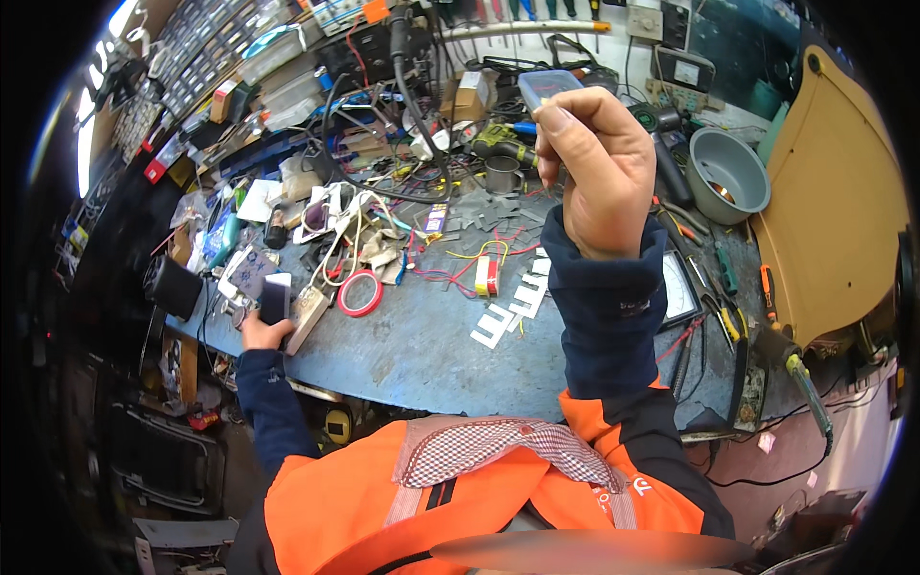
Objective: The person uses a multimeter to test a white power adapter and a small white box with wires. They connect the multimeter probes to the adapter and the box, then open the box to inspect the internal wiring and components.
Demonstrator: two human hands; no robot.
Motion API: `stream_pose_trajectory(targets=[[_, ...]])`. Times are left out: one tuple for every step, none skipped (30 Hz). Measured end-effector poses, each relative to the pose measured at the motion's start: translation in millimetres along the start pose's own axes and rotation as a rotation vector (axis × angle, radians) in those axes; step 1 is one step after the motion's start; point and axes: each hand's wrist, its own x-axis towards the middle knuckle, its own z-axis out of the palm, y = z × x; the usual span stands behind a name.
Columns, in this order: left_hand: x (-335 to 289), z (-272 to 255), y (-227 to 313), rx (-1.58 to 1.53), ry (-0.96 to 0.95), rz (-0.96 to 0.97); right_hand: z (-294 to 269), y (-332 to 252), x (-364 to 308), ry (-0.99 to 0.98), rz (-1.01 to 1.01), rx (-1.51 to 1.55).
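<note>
My left hand (pixel 264 333) is at the left front of the bench, its thumb and fingers closed round the lower end of a dark, phone-like slab (pixel 275 303). Next to it lies a pale, narrow block (pixel 308 316). Raised high over the bench, my right hand (pixel 609 168) pinches thumb and fingertips together; anything between them is too small to make out. Below that wrist, several white E-shaped pieces (pixel 526 295) lie in a row beside a small red, yellow and white part (pixel 487 276) with thin wires.
A red tape roll (pixel 360 293) lies right of the pale block. A grey bowl (pixel 728 175), screwdrivers (pixel 768 295) and an analog meter (pixel 679 286) occupy the right side. Tangled cables and tools crowd the back. A tan board (pixel 829 192) stands at the right edge.
</note>
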Motion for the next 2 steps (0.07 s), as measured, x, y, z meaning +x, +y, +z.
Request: stream_pose_trajectory(targets=[[-3.6,2.2,-0.9,-0.041,0.132,-0.007,-5.9,1.9,3.6,0.005,0.014,-0.042],[-0.6,10.1,-5.4,-0.256,0.286,0.014,-13.0,4.4,7.4,0.026,0.007,-0.094]])
